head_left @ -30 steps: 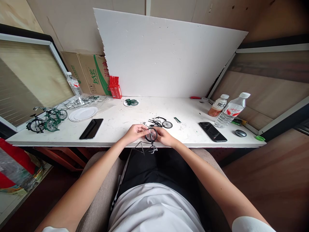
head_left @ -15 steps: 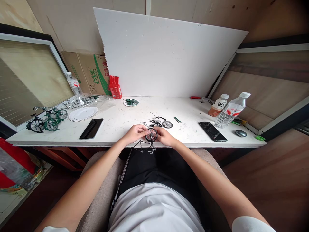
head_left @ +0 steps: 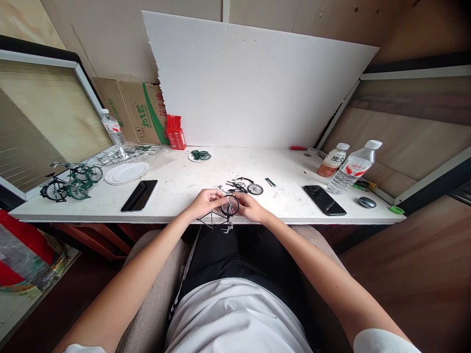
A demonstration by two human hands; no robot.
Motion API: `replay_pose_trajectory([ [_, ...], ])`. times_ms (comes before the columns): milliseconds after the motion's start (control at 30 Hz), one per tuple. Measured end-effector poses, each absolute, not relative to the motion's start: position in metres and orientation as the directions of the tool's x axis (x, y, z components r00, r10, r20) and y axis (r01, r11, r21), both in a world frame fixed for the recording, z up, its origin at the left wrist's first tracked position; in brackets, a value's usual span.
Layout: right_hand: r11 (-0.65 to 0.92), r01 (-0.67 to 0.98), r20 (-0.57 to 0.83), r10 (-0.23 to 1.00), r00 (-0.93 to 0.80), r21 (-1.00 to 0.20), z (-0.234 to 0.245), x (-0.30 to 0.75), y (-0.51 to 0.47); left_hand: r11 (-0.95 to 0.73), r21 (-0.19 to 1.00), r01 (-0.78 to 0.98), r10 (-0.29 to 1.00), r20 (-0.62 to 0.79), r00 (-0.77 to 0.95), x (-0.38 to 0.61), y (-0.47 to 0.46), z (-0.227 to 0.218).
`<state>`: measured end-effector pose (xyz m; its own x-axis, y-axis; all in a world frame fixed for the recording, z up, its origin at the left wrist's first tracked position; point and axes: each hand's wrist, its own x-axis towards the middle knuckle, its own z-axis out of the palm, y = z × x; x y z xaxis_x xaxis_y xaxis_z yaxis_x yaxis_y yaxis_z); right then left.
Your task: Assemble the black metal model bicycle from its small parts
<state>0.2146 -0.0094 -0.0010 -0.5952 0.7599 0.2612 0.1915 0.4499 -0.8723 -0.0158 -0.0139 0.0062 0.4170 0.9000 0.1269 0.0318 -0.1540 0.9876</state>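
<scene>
Between my hands at the table's front edge is a black model bicycle frame (head_left: 212, 225) with a spoked wheel (head_left: 230, 206) and small silver handlebars (head_left: 227, 227) hanging downward. My left hand (head_left: 208, 202) is closed, thumb and fingers pinching the wheel's left side. On the wheel's other side, my right hand (head_left: 250, 206) is closed on the same model, its fingertips partly hidden behind the wheel. Just beyond my hands lie loose black bicycle parts, among them another spoked wheel (head_left: 255, 189). A small green piece (head_left: 270, 182) rests to their right.
Assembled model bicycles (head_left: 71, 182) stand at the left, near white plates (head_left: 127, 172) and a phone (head_left: 139, 195). On the right are another phone (head_left: 324, 200), a water bottle (head_left: 355, 167), a drink bottle (head_left: 333, 160) and a mouse (head_left: 367, 202). A white board (head_left: 257, 83) leans behind.
The bicycle frame and wheel have shifted slightly left and tilted a little in my hands. Both hands keep their grip in nearly the same place.
</scene>
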Motion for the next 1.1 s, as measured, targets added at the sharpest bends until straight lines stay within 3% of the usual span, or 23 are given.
replay_pose_trajectory([
  [200, 0.342, 0.13, 0.203, 0.779, -0.593, -0.931, -0.0044, 0.2145, -0.0088, -0.133, 0.991, 0.019, 0.912, 0.115, 0.393, -0.0164, -0.0135, 0.0069],
  [1100, 0.392, 0.159, 0.222, 0.76, -0.611, -0.906, -0.0012, 0.215, -0.0096, -0.165, 0.985, 0.048, 0.916, 0.135, 0.377, -0.0147, -0.014, 0.0073],
])
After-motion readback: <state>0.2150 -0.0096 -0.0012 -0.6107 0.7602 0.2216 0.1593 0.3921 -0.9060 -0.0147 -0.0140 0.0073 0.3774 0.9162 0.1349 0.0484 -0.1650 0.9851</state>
